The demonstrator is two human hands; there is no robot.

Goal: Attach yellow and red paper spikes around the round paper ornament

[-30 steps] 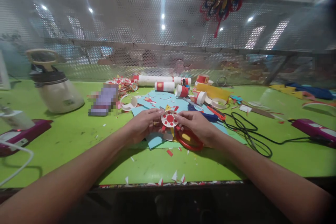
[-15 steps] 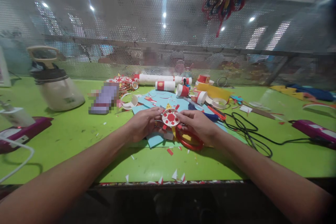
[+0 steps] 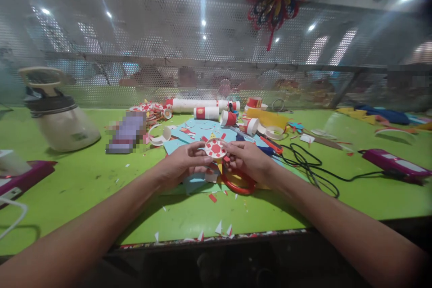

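Note:
A small paper turtle point(image 3: 216, 148) with a round white shell, red patches, red legs and a yellow head and tail is held up between both hands. My left hand point(image 3: 185, 162) pinches its left edge, and my right hand point(image 3: 248, 159) grips its right edge. Just below, red-handled scissors point(image 3: 240, 185) lie on the table, their blades hidden from view. Light blue paper sheets point(image 3: 199, 129) spread out behind and under the hands.
Paper cups point(image 3: 206, 113) lie on their sides at the back. A glue gun point(image 3: 270, 144) with a black cord rests right of my hands. A large jug point(image 3: 62, 121) and a phone point(image 3: 126, 132) stand left. Scraps point(image 3: 219, 227) dot the green table point(image 3: 111, 207).
The view has shifted slightly, so the table's things sit a little further left. My left fingers have moved on the turtle's edge, and its shell is tilted differently. Both hands still hold it.

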